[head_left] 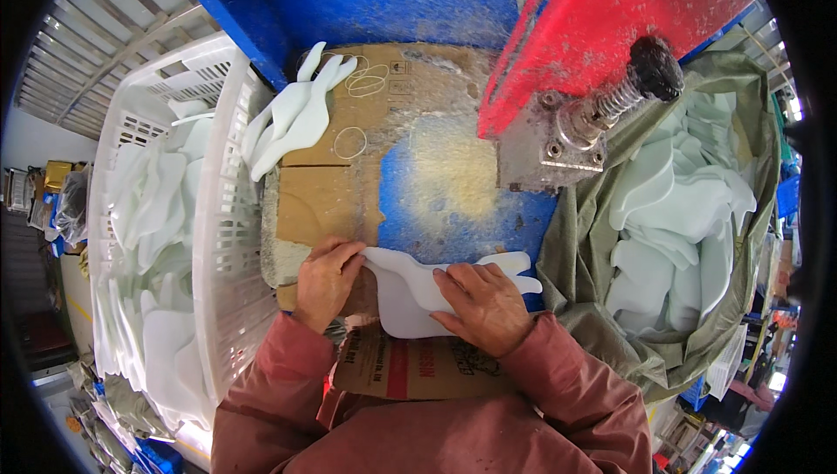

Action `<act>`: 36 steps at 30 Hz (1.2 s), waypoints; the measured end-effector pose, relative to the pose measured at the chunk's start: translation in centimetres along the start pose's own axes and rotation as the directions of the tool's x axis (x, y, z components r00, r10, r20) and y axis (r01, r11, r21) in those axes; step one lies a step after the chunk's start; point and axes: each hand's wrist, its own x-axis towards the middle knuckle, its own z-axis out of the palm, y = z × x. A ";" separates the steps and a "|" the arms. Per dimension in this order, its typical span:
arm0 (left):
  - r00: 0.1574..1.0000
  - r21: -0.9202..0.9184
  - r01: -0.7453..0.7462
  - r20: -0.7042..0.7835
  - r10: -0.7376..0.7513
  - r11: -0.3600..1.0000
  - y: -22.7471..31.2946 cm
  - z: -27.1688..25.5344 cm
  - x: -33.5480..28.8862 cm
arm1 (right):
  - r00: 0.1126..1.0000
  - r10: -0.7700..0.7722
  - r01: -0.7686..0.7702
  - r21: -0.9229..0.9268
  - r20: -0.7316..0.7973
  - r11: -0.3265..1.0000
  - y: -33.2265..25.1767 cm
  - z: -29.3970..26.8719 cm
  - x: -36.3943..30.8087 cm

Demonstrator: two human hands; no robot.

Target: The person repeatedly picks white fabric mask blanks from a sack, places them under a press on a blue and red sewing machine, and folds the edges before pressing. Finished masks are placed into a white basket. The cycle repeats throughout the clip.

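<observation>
In front of my body lie a few white foam-like sheet pieces [403,300], curved in outline and stacked loosely, with narrow tongues pointing right. My left hand [329,278] pinches their left corner between thumb and fingers. On the right, my right hand [486,304] grips the stack, thumb below and fingers bent over the top. Beneath them are the worn blue machine bed [514,221] and a piece of brown cardboard [314,199]. Similar white pieces [296,121] lie at the far left of the cardboard, near some thin elastic loops [366,81].
A white plastic crate [225,238] full of such pieces stands at left. At right, a grey-green cloth sack [580,300] holds many more. A red machine head [602,20] with a metal block [545,156], spring and black knob [656,68] overhangs the bed. Pale dust covers the bed's middle.
</observation>
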 end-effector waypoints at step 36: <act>0.951 0.041 -0.241 0.209 0.228 0.970 6.8 1.8 1.0 | 0.987 0.060 -0.015 -0.286 0.147 0.958 1.7 3.0 0.6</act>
